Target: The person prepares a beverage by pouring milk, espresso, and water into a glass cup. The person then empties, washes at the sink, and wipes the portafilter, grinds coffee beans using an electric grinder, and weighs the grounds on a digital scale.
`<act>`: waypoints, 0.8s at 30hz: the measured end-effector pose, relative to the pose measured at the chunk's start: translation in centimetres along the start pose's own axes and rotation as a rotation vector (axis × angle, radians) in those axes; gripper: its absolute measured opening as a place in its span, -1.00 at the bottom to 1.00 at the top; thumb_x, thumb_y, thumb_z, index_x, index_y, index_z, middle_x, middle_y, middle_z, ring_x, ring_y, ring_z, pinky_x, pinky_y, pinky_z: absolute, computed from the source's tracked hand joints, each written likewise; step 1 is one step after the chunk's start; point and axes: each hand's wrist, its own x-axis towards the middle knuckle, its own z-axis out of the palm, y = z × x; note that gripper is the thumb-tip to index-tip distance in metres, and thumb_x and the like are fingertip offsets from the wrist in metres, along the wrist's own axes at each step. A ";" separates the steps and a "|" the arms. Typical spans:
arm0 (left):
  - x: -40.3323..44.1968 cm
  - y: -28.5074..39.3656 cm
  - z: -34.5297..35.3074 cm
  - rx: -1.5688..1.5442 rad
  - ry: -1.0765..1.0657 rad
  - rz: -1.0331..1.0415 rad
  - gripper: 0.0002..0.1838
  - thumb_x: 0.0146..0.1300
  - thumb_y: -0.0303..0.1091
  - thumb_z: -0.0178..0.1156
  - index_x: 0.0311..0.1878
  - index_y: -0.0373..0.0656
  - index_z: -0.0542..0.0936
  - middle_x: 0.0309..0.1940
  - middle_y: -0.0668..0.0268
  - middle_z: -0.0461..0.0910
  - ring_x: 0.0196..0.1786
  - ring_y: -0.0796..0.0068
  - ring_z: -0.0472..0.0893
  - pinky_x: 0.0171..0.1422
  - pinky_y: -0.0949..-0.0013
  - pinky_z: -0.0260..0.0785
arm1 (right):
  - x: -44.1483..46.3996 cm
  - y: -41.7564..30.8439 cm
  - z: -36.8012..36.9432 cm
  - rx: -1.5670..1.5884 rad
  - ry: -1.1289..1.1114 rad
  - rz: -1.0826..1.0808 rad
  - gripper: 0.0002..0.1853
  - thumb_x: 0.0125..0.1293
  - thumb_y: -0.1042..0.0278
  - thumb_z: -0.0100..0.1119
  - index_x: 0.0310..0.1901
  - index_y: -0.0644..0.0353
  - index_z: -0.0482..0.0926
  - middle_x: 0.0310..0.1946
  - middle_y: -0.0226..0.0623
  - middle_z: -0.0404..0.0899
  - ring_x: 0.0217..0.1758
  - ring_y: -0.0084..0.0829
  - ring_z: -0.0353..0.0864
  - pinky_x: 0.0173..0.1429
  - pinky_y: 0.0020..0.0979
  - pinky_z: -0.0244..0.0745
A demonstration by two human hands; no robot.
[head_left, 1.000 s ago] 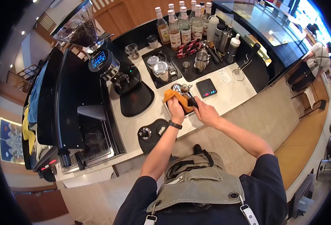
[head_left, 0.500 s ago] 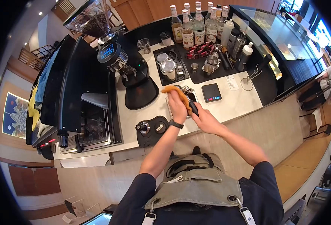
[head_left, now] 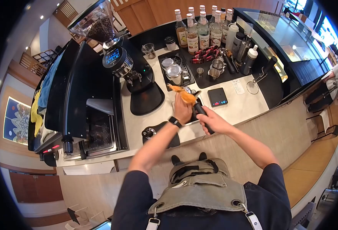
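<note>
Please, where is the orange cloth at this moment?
In the head view, the orange cloth is slightly right of centre, in the left hand, against the portafilter and left of the digital scale.

A pale floor [head_left: 234, 155] stretches between the counter [head_left: 236, 111] and a tan bench [head_left: 310, 163] with a chair [head_left: 333, 131] beside it, bright windows [head_left: 329, 32] beyond, a wood wall [head_left: 153, 17] behind, and a picture [head_left: 17, 120] at left.

Grinder [head_left: 120, 63] on table [head_left: 239, 108], left of scale [head_left: 217, 97]; cloth [head_left: 189, 98] and portafilter [head_left: 202, 113] between them; bottles [head_left: 203, 32] behind scale; display case [head_left: 282, 46] right of bottles.
</note>
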 end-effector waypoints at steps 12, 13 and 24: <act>1.2 4.4 -2.2 -0.884 0.159 -0.875 -0.45 0.65 0.20 -0.12 0.16 -0.12 0.53 -0.05 0.36 0.63 -0.04 0.50 0.63 0.12 0.37 0.51 | 1.0 -1.5 -1.5 -1.306 0.312 -0.387 -0.51 0.52 0.23 0.08 0.35 0.21 0.22 -0.16 0.07 0.66 -0.29 0.18 0.70 -0.25 0.09 0.61; 1.1 4.0 -2.1 -0.954 0.165 -0.892 -0.47 0.65 0.18 -0.11 0.17 -0.13 0.53 -0.04 0.35 0.64 -0.04 0.49 0.64 0.11 0.36 0.52 | 1.2 -0.9 -2.0 -1.297 0.323 -0.429 -0.51 0.52 0.23 0.08 0.35 0.21 0.22 -0.17 0.07 0.66 -0.29 0.17 0.70 -0.26 0.08 0.61; -0.4 0.9 -1.6 -1.142 0.307 -1.019 -0.66 0.59 -0.03 0.10 0.11 -0.11 0.56 -0.11 0.35 0.68 -0.12 0.51 0.69 -0.03 0.34 0.59 | 1.2 -0.1 -1.2 -1.522 0.305 -0.434 -0.48 0.36 0.37 0.11 0.33 0.22 0.29 -0.22 -0.08 0.62 -0.34 -0.05 0.75 -0.37 -0.07 0.63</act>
